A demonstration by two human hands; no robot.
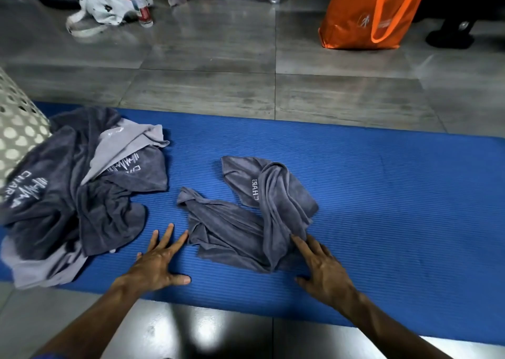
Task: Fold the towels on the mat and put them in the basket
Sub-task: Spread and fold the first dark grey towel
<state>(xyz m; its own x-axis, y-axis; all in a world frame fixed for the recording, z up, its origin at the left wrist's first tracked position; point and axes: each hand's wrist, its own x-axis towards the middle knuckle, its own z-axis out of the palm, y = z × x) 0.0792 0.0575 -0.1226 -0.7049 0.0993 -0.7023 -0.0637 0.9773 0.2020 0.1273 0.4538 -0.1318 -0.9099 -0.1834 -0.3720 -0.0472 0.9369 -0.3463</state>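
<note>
The crumpled grey towel (246, 219) on the blue mat (382, 194) looks soft, limp and light, best taken by its corners, while the left hand (158, 260) and right hand (325, 271) lie flat beside it, fingers spread, holding nothing.

ribbed matt foam mat (355, 194), soft grey cloth towels (246, 222) — glossy floor tiles (207, 57), perforated plastic basket (16, 129)
</note>
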